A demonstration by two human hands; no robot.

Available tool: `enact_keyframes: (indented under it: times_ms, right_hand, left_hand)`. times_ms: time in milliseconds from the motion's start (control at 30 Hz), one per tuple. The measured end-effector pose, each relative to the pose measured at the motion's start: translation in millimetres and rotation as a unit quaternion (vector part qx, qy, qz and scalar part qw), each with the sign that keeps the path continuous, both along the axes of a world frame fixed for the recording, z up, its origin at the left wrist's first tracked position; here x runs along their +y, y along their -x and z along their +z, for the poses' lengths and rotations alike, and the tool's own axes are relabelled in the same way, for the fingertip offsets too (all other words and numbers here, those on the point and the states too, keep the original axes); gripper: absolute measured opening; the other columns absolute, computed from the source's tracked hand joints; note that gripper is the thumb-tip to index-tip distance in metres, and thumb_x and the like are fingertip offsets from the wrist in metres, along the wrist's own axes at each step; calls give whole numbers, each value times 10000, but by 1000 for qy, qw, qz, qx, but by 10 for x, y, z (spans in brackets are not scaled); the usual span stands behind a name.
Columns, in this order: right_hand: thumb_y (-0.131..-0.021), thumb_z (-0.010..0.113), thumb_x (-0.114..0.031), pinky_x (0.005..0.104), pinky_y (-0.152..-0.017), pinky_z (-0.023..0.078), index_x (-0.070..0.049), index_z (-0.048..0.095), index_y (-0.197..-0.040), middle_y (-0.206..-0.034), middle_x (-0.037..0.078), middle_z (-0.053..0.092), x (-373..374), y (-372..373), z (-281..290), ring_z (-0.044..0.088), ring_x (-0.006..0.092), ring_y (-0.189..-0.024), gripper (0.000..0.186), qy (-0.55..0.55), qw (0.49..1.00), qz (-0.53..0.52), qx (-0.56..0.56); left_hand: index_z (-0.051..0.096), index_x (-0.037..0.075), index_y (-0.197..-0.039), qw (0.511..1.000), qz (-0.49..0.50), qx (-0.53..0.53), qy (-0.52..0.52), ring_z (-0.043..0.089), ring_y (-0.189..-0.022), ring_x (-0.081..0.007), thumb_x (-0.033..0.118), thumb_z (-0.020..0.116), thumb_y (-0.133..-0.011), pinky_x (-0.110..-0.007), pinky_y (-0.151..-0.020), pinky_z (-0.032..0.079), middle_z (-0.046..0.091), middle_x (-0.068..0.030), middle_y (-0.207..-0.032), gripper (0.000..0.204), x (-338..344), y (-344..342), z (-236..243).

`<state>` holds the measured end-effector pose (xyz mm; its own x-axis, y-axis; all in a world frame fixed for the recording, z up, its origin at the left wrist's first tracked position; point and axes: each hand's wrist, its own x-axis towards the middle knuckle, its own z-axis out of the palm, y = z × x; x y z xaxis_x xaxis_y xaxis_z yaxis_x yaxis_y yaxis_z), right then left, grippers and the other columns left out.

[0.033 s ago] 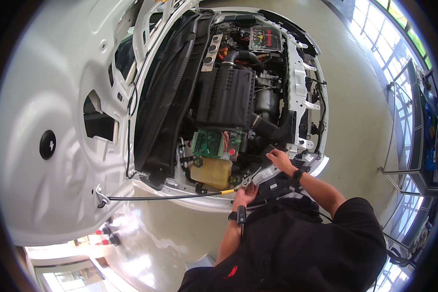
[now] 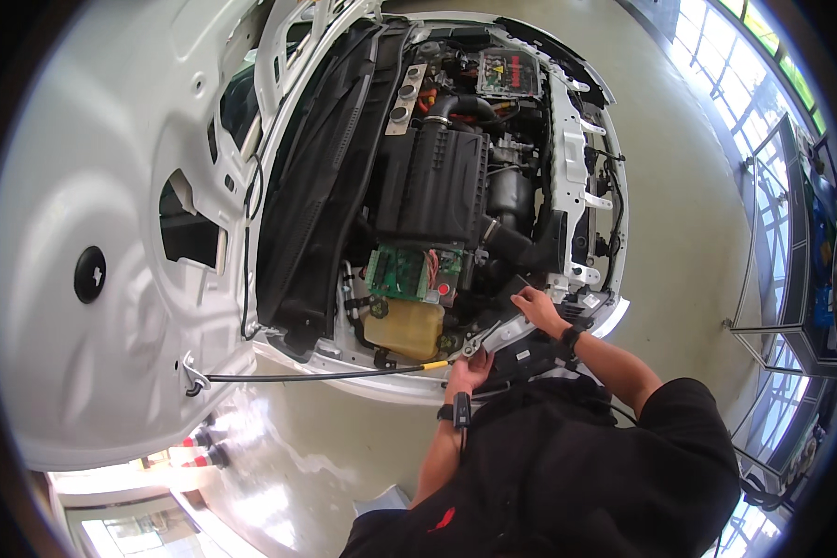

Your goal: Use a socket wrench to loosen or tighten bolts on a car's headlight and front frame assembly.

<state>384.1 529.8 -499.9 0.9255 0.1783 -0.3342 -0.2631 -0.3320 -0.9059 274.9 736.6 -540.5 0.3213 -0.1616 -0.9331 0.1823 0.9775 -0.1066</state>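
Beside the yellow-ended hood prop rod (image 2: 344, 377), my left hand (image 2: 472, 370) is at the white fender edge, fingers curled. A slim silver wrench (image 2: 481, 341) lies at its fingertips, its round head against them; the fingers partly hide the grip. Farther right, my right hand (image 2: 538, 309) reaches over the corner of the engine bay with thumb and fingers drawn together, beside a dark box-like part (image 2: 521, 289). What it pinches, if anything, is too small to tell. A yellowish fluid tank (image 2: 405, 329) sits left of the hands.
The raised white hood (image 2: 93, 186) fills the left side. Behind the tank are a green circuit board (image 2: 400, 272) and a black engine cover (image 2: 432, 186). A white front crossbeam (image 2: 567, 167) runs along the right. A metal-framed rack (image 2: 781, 330) stands at far right.
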Motion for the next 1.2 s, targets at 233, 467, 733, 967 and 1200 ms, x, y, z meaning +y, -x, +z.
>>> enact_keyframes:
  times_ms: [233, 467, 733, 967, 1200]
  right_hand:
    - [-855, 539, -374, 272, -589, 487, -9, 555, -945, -718, 47, 600, -535, 418, 325, 592, 139, -625, 376, -43, 916, 325, 232]
    - [-829, 587, -305, 280, -642, 485, -9, 561, -1014, -763, 57, 608, -577, 185, 136, 596, 150, -718, 350, -27, 872, 357, 333]
    - [-832, 534, -241, 258, -471, 422, -34, 572, -731, -555, 42, 508, -118, -634, 33, 513, 136, -500, 233, -183, 973, -26, 141]
    - [-739, 616, -339, 377, -711, 463, -80, 645, -773, -791, 74, 621, -3, -127, 94, 586, 281, -795, 263, 138, 934, 232, -236]
    - [-665, 676, -292, 453, -977, 282, -113, 551, -1033, -953, 68, 535, -53, 136, 362, 491, 265, -982, 428, 257, 854, 327, -312]
  left_hand:
    - [596, 40, -814, 998, 7, -63, -9, 625, -748, -209, 119, 428, -871, -436, -865, 469, 647, -89, -803, 194, 29, 35, -168]
    - [595, 21, -834, 993, 2, -115, -4, 630, -817, -214, 150, 396, -883, -448, -891, 448, 648, -117, -855, 242, 29, 95, -277]
    - [527, -23, -980, 995, -81, -55, -14, 624, -872, -286, 170, 350, -914, -464, -897, 440, 636, -155, -901, 271, -118, -104, 86]
    - [546, -13, -930, 995, -53, -85, -7, 621, -876, -274, 137, 355, -900, -464, -885, 442, 638, -142, -875, 244, -91, -107, 81]
    - [554, 7, -915, 996, -48, -76, 6, 614, -835, -247, 133, 363, -888, -461, -873, 444, 629, -127, -894, 231, -20, -75, -72]
